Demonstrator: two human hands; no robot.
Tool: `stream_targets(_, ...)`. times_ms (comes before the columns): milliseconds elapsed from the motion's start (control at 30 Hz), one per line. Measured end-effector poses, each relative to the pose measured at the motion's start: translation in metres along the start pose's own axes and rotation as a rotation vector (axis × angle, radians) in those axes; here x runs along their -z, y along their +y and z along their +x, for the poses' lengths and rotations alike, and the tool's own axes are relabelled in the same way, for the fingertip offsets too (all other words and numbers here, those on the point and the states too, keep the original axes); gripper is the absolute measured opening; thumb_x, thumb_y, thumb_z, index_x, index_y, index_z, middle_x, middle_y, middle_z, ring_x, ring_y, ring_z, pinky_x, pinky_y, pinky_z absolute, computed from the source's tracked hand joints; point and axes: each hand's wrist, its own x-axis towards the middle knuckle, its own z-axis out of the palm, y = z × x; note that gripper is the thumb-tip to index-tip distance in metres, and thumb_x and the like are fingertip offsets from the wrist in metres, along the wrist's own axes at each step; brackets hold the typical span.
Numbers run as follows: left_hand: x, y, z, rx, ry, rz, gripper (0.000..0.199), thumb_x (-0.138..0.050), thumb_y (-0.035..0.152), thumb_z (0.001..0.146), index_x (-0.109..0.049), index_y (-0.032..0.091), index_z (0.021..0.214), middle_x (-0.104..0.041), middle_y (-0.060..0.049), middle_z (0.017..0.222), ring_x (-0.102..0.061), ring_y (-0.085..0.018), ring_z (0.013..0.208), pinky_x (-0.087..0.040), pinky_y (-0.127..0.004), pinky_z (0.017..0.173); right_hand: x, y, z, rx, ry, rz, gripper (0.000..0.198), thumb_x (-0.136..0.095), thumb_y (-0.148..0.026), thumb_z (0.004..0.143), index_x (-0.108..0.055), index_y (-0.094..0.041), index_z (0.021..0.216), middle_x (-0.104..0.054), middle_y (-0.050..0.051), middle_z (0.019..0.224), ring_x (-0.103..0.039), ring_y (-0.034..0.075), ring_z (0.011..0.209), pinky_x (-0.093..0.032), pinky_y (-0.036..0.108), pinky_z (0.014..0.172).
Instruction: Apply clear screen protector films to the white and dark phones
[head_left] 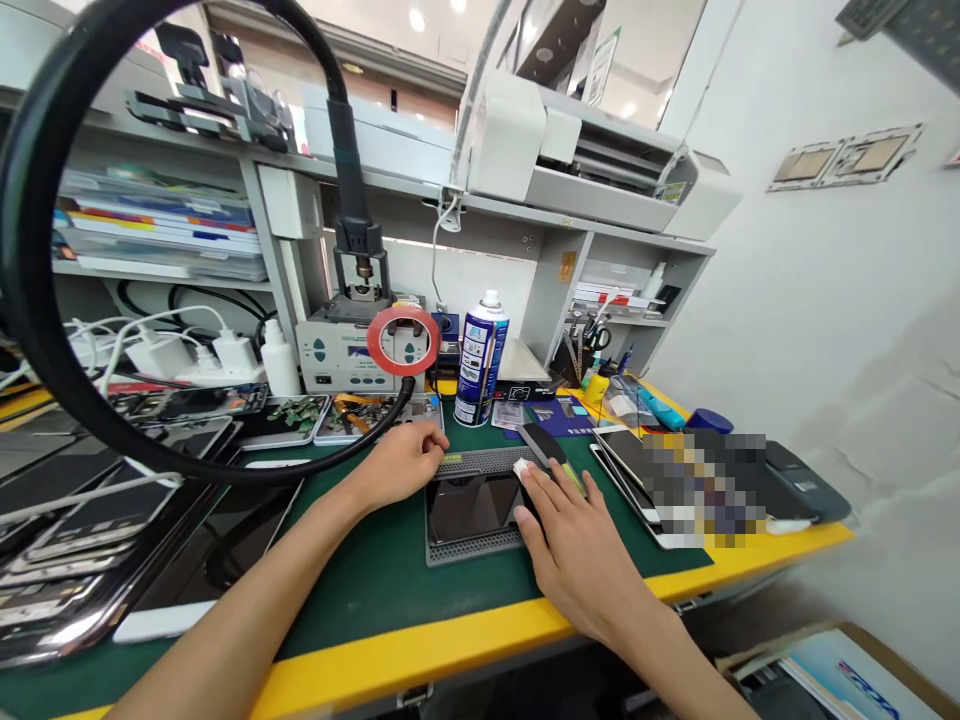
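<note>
A phone lies screen up on a grey perforated pad at the middle of the green mat. My right hand is over the phone's right end, pressing a small white wipe under its fingertips near the upper right corner. The thumb rests by the screen's right side. Beside the pad's upper left corner, my left hand is curled closed; whatever its fingers may hold is hidden. A dark, rounded tool with a yellow-green stripe lies just beyond the right fingers.
A black hose loops across the left, with a red tape roll near its stand. Behind the pad stands a blue spray can. Tablets and screens are stacked left; more devices lie right. The table's yellow edge runs in front.
</note>
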Motion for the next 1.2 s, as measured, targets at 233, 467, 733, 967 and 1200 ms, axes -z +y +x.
stream_targets(233,0.002,0.001,-0.001,-0.015,0.018,-0.023,0.021,-0.047,0.021,0.079,-0.067,0.021,0.087,-0.07,-0.001,0.075,-0.064,-0.019,0.07,-0.04,-0.026,0.057,-0.001,-0.032,0.009,0.046,-0.018,0.077,0.059,-0.02,-0.049,0.102,-0.038,-0.019,0.15,-0.035,0.003,0.154,-0.023,0.033,0.145,-0.009,0.065,0.116)
stream_targets(467,0.002,0.0,0.0,-0.022,0.044,-0.023,0.021,-0.048,0.02,0.077,-0.067,0.019,0.086,-0.071,-0.002,0.076,-0.065,-0.018,0.071,-0.042,-0.026,0.061,0.004,-0.077,0.014,0.155,-0.064,0.241,0.061,-0.017,-0.05,0.102,-0.035,-0.018,0.151,-0.03,0.004,0.157,-0.016,0.031,0.147,-0.003,0.062,0.118)
stream_targets(733,0.004,0.002,-0.002,-0.038,0.05,-0.019,0.022,-0.048,0.02,0.078,-0.068,0.019,0.086,-0.071,-0.002,0.075,-0.064,-0.018,0.07,-0.043,-0.026,0.061,0.011,-0.089,0.013,0.215,-0.077,0.286,0.058,-0.018,-0.047,0.103,-0.038,-0.019,0.149,-0.036,0.004,0.154,-0.021,0.031,0.146,-0.004,0.064,0.117)
stream_targets(967,0.005,0.004,-0.004,-0.043,0.046,-0.02,0.021,-0.046,0.021,0.08,-0.067,0.019,0.086,-0.071,-0.003,0.078,-0.065,-0.019,0.07,-0.044,-0.027,0.061,0.019,-0.09,0.001,0.24,-0.127,0.27,0.055,-0.018,-0.043,0.103,-0.04,-0.02,0.148,-0.031,0.0,0.155,-0.02,0.032,0.146,-0.007,0.066,0.117)
stream_targets(1200,0.007,0.008,-0.008,-0.02,0.022,-0.031,0.023,-0.043,0.023,0.082,-0.066,0.019,0.088,-0.067,-0.001,0.065,-0.06,-0.016,0.054,-0.044,-0.026,0.055,0.023,-0.091,-0.009,0.255,-0.179,0.243,0.051,-0.02,-0.04,0.104,-0.032,-0.025,0.151,-0.023,-0.007,0.155,-0.023,0.035,0.144,-0.018,0.066,0.115)
